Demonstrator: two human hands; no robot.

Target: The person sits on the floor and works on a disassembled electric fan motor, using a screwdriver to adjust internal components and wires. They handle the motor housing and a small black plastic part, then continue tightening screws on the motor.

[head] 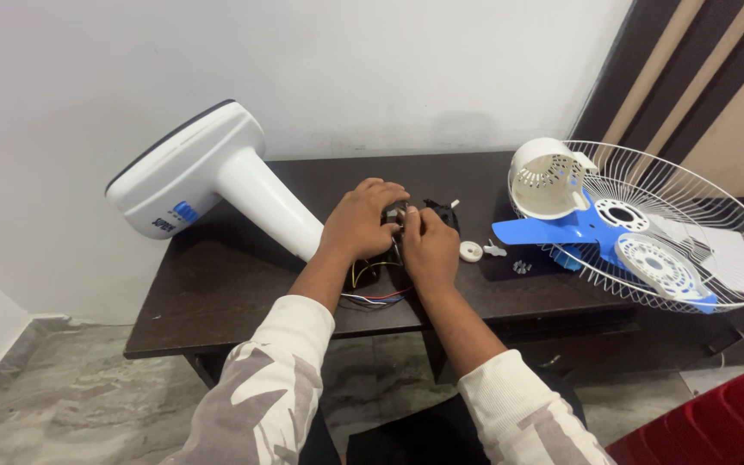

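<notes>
At the frame's centre, the left hand (359,220) and right hand (428,245) close together on the dark fan motor (424,211) above its loose wires (376,288). This looks like mid-disassembly. Further work there calls for a steady grip and fine fingertip control.

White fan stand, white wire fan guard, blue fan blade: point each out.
White fan stand (217,164), head view, on its neck.
White wire fan guard (716,232), head view, on its wires.
Blue fan blade (544,231), head view, on its left blade.
</notes>
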